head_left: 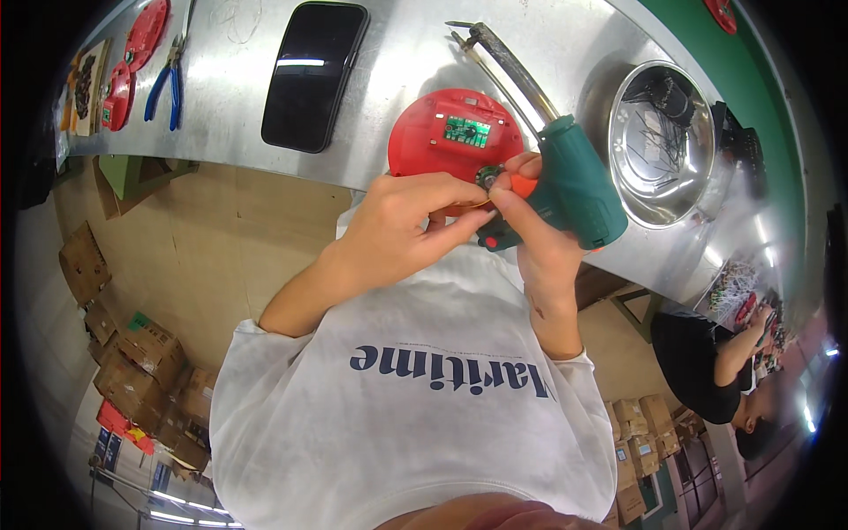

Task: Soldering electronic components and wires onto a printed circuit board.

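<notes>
The small round part [488, 177] sits at the fingertips of the right hand [543, 238], pinched between thumb and fingers. The left hand [408, 210] pinches a thin yellow wire [480, 205] just beside it, so both grips are closed and nearly meet. The fingers cover much of the part, so I cannot tell which way it faces or quite how the right hand bears the green soldering gun [583, 181].

The gun's body lies against the right hand, to the right of the part. Its long axis slants from the body up and left, the tip [450, 25] pointing away from the person. The handle runs lower left under the right thumb.

Just beyond the hands lies a red disc [413, 132] with a green board [466, 132] on it; the gun's metal rods slant past its upper right edge. The table's [221, 88] near edge runs beneath the wrists, close to the white shirt [397, 397].

A steel bowl [667, 210] holding dark wires [654, 137] stands near the gun's right side. To the left lies a black phone [314, 75], with a strip of metal between it and the disc. A wider stretch separates the phone from blue-handled pliers [164, 93]; red shells [146, 35] lie beyond them.
</notes>
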`<state>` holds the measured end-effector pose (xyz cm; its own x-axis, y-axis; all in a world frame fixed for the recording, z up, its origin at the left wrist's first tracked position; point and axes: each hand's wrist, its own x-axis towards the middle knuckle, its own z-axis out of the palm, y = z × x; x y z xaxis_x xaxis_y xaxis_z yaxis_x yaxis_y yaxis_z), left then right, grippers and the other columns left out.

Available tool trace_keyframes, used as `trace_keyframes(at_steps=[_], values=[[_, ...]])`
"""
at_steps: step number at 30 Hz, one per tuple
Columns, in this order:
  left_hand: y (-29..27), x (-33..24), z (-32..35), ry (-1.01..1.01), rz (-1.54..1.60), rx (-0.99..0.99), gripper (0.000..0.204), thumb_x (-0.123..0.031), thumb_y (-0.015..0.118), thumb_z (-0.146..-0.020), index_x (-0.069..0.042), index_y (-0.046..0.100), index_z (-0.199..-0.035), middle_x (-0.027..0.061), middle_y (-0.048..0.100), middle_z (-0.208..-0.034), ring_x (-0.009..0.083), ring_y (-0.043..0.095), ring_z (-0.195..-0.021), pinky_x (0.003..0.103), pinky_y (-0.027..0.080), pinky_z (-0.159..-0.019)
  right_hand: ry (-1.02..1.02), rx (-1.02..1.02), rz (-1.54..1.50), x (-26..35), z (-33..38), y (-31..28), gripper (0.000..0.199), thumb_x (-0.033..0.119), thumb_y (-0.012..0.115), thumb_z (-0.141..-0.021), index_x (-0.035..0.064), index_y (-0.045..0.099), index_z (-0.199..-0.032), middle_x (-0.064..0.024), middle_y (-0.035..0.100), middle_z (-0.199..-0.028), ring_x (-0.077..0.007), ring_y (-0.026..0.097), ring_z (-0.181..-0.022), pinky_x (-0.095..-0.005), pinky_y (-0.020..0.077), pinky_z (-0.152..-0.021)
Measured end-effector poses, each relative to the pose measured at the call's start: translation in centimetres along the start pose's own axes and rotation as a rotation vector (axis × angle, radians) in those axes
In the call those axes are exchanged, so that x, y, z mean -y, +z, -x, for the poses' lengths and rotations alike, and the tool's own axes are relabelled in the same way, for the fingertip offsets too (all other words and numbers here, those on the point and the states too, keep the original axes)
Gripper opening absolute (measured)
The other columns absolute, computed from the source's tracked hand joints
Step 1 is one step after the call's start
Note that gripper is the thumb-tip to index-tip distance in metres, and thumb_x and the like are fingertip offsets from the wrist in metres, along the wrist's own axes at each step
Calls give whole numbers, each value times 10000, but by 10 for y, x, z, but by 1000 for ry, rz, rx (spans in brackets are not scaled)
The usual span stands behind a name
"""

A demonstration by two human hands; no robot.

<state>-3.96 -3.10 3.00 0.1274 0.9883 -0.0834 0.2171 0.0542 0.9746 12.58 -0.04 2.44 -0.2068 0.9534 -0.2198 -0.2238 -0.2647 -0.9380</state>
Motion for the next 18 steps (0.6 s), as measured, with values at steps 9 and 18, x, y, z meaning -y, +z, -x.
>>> trace_keyframes(at_steps=[9, 18], values=[[2, 0, -2, 68, -38, -72, 73, -3, 690, -779, 19, 664, -843, 89, 648, -700, 143, 613, -544, 241, 458, -487, 197, -66, -221, 1, 1, -1, 277, -80, 618, -766, 12, 539, -1016, -125, 558, -1029, -172, 585, -807, -271, 452, -699], [8, -2, -3, 79, -49, -100, 62, 2, 694, -772, 11, 663, -825, 76, 625, -665, 128, 567, -503, 244, 426, -453, 173, -73, -179, -1, 0, -3, 278, -89, 608, -763, 15, 543, -1013, -126, 558, -1033, -171, 587, -807, -274, 457, -697]])
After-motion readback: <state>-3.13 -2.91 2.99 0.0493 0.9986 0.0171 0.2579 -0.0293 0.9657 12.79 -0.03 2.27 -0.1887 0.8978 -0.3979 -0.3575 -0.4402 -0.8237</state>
